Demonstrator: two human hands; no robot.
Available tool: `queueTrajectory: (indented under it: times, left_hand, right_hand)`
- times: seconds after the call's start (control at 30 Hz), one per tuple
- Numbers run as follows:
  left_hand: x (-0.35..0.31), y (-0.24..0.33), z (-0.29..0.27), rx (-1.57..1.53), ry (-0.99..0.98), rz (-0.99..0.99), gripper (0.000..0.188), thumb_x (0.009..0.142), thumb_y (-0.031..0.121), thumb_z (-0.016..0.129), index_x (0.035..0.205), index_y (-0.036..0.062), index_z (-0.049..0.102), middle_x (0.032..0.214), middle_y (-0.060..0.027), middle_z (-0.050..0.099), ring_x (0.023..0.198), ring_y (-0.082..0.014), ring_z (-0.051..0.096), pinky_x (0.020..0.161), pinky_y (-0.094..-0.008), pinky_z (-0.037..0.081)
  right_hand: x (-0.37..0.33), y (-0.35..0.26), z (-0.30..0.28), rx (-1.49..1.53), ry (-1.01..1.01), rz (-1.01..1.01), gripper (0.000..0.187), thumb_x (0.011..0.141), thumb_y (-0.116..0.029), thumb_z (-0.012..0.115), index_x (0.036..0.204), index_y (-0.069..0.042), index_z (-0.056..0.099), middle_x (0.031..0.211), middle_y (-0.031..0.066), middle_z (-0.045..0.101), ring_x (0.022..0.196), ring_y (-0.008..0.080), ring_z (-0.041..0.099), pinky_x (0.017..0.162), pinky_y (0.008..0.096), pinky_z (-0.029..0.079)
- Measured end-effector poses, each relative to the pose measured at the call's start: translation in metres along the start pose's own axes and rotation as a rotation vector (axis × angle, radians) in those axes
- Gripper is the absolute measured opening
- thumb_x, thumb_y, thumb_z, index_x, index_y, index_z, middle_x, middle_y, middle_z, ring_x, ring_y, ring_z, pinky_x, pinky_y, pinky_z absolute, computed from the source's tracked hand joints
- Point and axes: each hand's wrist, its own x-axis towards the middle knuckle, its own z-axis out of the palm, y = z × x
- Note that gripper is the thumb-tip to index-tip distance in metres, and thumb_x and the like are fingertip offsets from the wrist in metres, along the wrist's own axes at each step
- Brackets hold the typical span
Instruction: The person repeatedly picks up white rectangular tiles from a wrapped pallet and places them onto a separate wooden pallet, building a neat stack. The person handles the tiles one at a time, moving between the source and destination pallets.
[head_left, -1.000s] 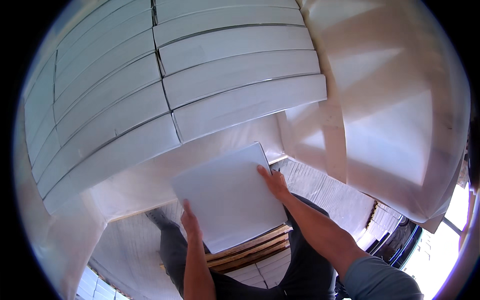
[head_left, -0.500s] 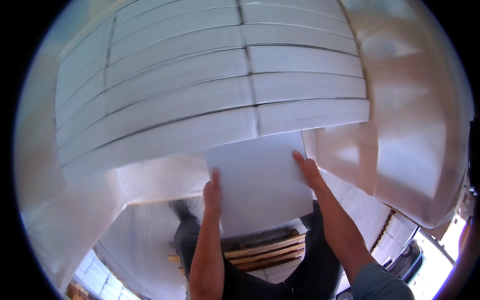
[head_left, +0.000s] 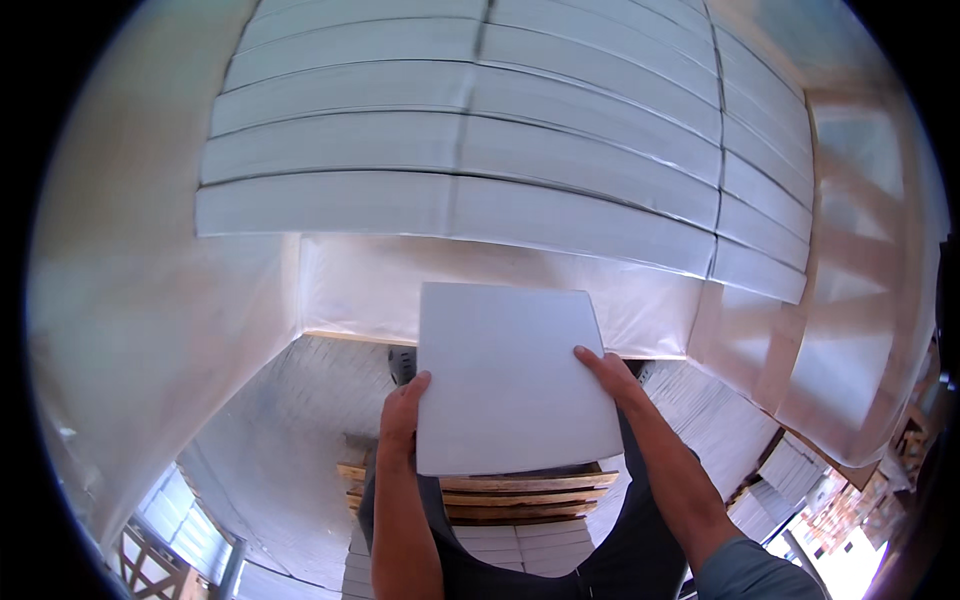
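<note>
A flat, plain white box (head_left: pixel 515 380) is held level in front of me. My left hand (head_left: pixel 403 412) grips its left side, the thumb along the upper edge. My right hand (head_left: pixel 610 378) grips the right side, its thumb resting on top. The remaining fingers of both hands are mostly hidden beside and under the box. Ahead stands a stack of similar long white boxes (head_left: pixel 590 150), laid in rows with dark seams between them. A gap separates the held box's far edge from the stack's lowest visible row.
Whitish sheeting covers a low wall (head_left: pixel 370 275) ahead and a framed side wall (head_left: pixel 850 340) at the right. Between my legs lie wooden boards (head_left: pixel 530 498), with white boxes (head_left: pixel 490 545) nearer to me. The grey floor (head_left: pixel 290 440) shows on the left.
The box has come away from the stack's lower edge toward me, both hands still holding it. My view has turned, so the stack and walls sit differently.
</note>
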Motion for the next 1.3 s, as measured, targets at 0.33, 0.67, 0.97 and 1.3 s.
queueTrajectory:
  times: [0.33,0.67,0.97,1.3]
  left_hand:
    - [-0.017,0.033,-0.141,-0.57,-0.091,0.228,0.035,0.094,0.029,0.043,0.109,-0.0001,0.056,0.098,-0.0102,0.06,0.092,-0.0185,0.058,0.079,-0.0297,0.046]
    - [-0.004,0.047,-0.144,-0.788,0.207,0.4,0.045,0.087,0.026,0.057,0.121,-0.0026,0.046,0.113,-0.0123,0.053,0.102,-0.022,0.053,0.086,-0.0337,0.044]
    - [-0.018,0.082,-0.147,-0.62,0.38,0.593,0.048,0.086,0.031,0.057,0.117,-0.0057,0.048,0.108,-0.0127,0.054,0.098,-0.0204,0.053,0.084,-0.0326,0.043]
    - [-0.029,0.099,-0.099,-0.468,0.377,0.732,0.069,0.092,0.043,0.046,0.142,0.0045,0.017,0.137,-0.0164,0.034,0.123,-0.0261,0.038,0.103,-0.036,0.03]
  right_hand:
    - [0.012,-0.11,0.127,-0.036,-0.075,-0.017,0.074,0.079,-0.057,0.059,0.097,0.015,0.061,0.086,0.0198,0.064,0.077,0.0243,0.062,0.07,0.0337,0.049]
    - [0.033,-0.14,0.203,0.134,-0.025,-0.044,0.076,0.081,-0.052,0.061,0.106,0.02,0.053,0.095,0.0228,0.061,0.082,0.0274,0.062,0.069,0.0361,0.051]
    - [0.033,-0.192,0.223,0.075,-0.067,-0.027,0.074,0.081,-0.053,0.06,0.106,0.017,0.055,0.093,0.022,0.063,0.081,0.0274,0.063,0.071,0.036,0.051]
    - [0.047,-0.21,0.199,0.502,-0.27,0.171,0.077,0.089,-0.059,0.036,0.126,0.008,0.044,0.12,0.0246,0.053,0.107,0.0315,0.055,0.092,0.0388,0.044]
